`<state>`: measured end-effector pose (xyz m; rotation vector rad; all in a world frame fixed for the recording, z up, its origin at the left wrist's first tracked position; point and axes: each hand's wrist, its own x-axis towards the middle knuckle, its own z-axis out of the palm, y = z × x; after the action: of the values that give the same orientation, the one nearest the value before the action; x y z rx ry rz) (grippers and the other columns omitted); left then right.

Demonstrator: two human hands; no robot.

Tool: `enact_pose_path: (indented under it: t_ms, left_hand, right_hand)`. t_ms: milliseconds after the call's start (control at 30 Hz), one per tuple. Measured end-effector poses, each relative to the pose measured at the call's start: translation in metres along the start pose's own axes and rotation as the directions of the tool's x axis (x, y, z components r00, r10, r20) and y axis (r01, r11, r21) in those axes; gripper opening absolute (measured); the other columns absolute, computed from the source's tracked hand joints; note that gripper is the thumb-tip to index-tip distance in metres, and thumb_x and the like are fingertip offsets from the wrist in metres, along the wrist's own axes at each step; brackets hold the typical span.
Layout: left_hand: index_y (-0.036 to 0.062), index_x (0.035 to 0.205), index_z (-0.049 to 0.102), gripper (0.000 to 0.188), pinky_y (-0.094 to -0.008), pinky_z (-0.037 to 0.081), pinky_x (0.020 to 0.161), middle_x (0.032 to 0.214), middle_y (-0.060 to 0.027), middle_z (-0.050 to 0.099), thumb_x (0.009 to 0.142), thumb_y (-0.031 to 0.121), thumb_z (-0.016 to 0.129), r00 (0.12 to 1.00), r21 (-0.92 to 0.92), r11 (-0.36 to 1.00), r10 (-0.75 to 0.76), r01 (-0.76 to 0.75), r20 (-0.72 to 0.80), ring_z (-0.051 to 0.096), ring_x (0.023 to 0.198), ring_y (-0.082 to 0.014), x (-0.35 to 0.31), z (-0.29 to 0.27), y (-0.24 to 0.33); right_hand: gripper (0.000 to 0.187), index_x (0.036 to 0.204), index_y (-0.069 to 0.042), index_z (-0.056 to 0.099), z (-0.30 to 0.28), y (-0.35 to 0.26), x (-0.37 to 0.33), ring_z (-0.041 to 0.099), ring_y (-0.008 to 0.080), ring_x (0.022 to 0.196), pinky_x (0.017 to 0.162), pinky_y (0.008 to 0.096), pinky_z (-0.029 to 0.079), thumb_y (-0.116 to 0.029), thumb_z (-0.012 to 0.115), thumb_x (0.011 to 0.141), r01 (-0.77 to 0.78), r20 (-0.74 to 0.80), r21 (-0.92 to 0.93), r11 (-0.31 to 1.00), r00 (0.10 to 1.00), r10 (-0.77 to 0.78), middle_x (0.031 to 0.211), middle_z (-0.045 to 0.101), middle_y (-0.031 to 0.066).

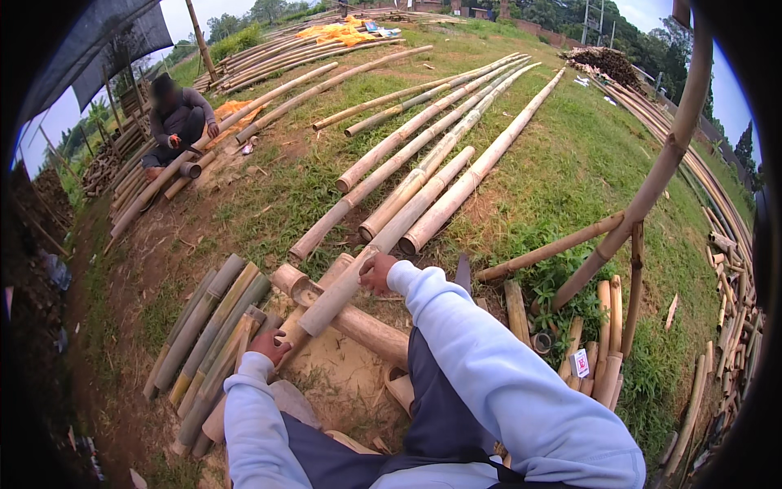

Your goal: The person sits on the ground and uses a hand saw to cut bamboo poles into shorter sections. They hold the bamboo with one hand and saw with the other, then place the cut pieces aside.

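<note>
A long bamboo pole (pixel 342 293) slants away from me, its near end resting across a thick bamboo crosspiece (pixel 366 332). My right hand (pixel 376 273) is closed on the right side of this pole, a little beyond its near end. Lower and to the left, my left hand (pixel 270 346) is apart from the pole, fingers spread and holding nothing that I can see. It is beside a stack of short cut bamboo lengths (pixel 213 326). Behind my right forearm stands a flat grey blade (pixel 463 273), mostly hidden by the sleeve.
Several long poles (pixel 489 183) lie on the grass ahead. At right, a leaning bamboo post (pixel 652 187) with a brace rises beside short upright pieces (pixel 607 342). A person (pixel 175 122) sits far left among poles. More bamboo (pixel 737 326) is piled along the right edge.
</note>
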<state>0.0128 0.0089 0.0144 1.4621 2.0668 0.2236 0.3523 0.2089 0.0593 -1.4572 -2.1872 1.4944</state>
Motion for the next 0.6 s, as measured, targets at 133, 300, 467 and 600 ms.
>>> enact_pose_path:
  t_ms: [133,300,467,600]
  left_hand:
    - [0.0078,0.132,0.067,0.054,-0.0409,0.055,0.095,0.117,-0.0182,0.074,0.088,0.038,0.076,1.0,-0.014,1.0,-0.005,0.005,0.007,0.072,0.107,-0.0326,-0.005,-0.002,0.001]
    - [0.007,0.13,0.067,0.052,-0.04,0.054,0.096,0.117,-0.0176,0.074,0.088,0.035,0.077,1.0,-0.001,1.0,-0.001,0.001,0.006,0.071,0.108,-0.0317,-0.009,-0.002,0.011]
    - [0.0055,0.132,0.067,0.054,-0.0378,0.057,0.083,0.108,-0.016,0.077,0.088,0.035,0.078,0.998,0.036,0.998,0.047,-0.045,-0.032,0.075,0.084,-0.0243,-0.004,-0.002,-0.006]
    - [0.0059,0.132,0.066,0.054,-0.039,0.055,0.093,0.114,-0.0172,0.075,0.088,0.036,0.077,1.0,0.006,1.0,0.006,-0.006,0.008,0.073,0.101,-0.0295,-0.007,-0.004,0.005]
  right_hand:
    - [0.037,0.124,-0.003,0.068,0.001,-0.002,-0.002,0.072,0.0209,0.072,0.063,0.0362,0.061,-0.024,0.074,0.094,-0.028,0.008,0.036,0.999,1.0,0.027,0.096,0.075,0.0136]
    - [0.039,0.126,-0.003,0.067,0.001,0.006,-0.001,0.072,0.0204,0.074,0.066,0.0355,0.062,-0.025,0.074,0.094,-0.036,-0.009,0.042,0.998,0.999,0.036,0.101,0.076,0.0139]
    - [0.038,0.124,-0.002,0.068,0.002,-0.002,-0.003,0.072,0.0189,0.074,0.064,0.0345,0.061,-0.025,0.074,0.094,-0.043,0.005,0.098,0.994,0.999,0.042,0.099,0.075,0.0113]
    - [0.037,0.124,-0.002,0.068,0.001,0.001,-0.005,0.071,0.0179,0.072,0.062,0.0332,0.06,-0.024,0.074,0.094,-0.033,0.014,0.096,0.995,0.999,0.032,0.096,0.074,0.0098]
